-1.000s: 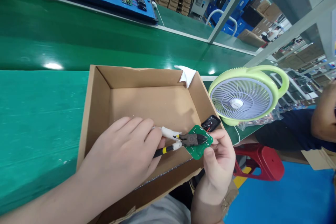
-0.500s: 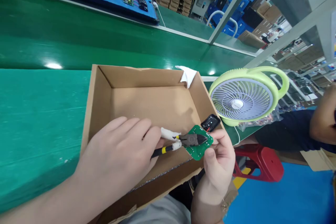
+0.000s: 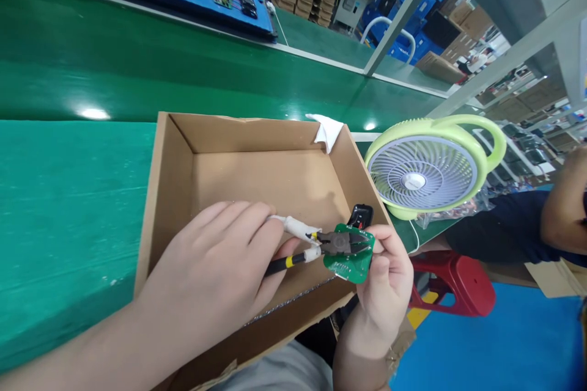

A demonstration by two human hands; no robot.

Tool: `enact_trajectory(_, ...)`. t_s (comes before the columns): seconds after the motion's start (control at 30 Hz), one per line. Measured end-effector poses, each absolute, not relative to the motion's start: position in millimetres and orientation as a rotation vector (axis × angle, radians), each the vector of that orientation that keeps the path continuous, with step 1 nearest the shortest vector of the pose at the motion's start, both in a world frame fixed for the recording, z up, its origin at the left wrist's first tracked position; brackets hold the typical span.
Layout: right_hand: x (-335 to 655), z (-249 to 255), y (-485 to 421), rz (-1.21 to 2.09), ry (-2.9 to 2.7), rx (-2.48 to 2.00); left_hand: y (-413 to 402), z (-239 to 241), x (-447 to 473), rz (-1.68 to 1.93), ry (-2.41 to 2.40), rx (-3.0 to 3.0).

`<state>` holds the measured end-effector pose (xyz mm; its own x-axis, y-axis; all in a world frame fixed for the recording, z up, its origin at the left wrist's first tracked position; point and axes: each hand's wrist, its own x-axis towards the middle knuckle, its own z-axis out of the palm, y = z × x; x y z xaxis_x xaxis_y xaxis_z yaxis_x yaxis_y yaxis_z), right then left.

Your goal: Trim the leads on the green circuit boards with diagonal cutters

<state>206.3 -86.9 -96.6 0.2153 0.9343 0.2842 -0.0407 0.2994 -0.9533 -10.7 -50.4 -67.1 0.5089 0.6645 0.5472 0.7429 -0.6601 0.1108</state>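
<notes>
1. Here my left hand (image 3: 215, 269) is closed round the handles of the side cutters (image 3: 340, 242), with the fingers folded over the white-sleeved handle and the black-and-yellow one.
2. My right hand (image 3: 383, 293) pinches the green circuit board (image 3: 343, 269) at its right edge, thumb on the near face and fingers behind. That grip is shut on the board.
3. The board hangs just right of my left hand, above the near right corner of the cardboard box (image 3: 174, 153) and clear of its floor. My right hand touches the board directly, while my left reaches it only through the tool.
4. The cutters' long axis runs left to right with the nose pointing right. The head lies across the board's face and seems to touch it. I cannot tell whether the blades stand apart.
5. A small black part (image 3: 362, 215) shows just beyond the board's far edge.
6. The box rests on the green tabletop (image 3: 68, 195), with a white scrap (image 3: 326, 128) on its far right corner. A pale green fan (image 3: 424, 171) stands to the right of the box, and another person's arm (image 3: 564, 208) is at the right edge.
</notes>
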Motion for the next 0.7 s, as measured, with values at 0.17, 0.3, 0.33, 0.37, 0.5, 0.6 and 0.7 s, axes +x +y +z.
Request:
enact_trajectory(0.17,206.5,-96.7,-88.3,0.909,-1.146,-1.043,-50.0,-67.6,-9.7,-0.812,-1.177,-2.593)
enact_trajectory(0.3,205.4,-94.3,-87.3,0.916,-1.166,-1.021,-49.9,-66.4,-9.2,-0.819,-1.170,-2.557)
enact_trajectory(0.33,205.3,-94.1,-87.1,0.917,-1.170,-1.015,-50.3,-66.0,-9.3,-0.817,-1.168,-2.554)
enact_trajectory(0.37,205.4,-94.1,-87.0,0.921,-1.173,-1.013,-50.7,-65.7,-9.5,-0.809,-1.161,-2.559)
enact_trajectory(0.5,206.6,-95.3,-87.1,0.928,-1.174,-1.021,-53.2,-67.8,-10.5,-0.770,-1.152,-2.569)
enact_trajectory(0.6,207.1,-95.4,-87.4,0.916,-1.191,-1.026,-54.7,-71.3,-10.9,-0.764,-1.202,-2.551)
enact_trajectory(0.7,206.5,-93.9,-87.7,0.886,-1.205,-1.048,-55.6,-73.6,-11.3,-0.818,-1.253,-2.541)
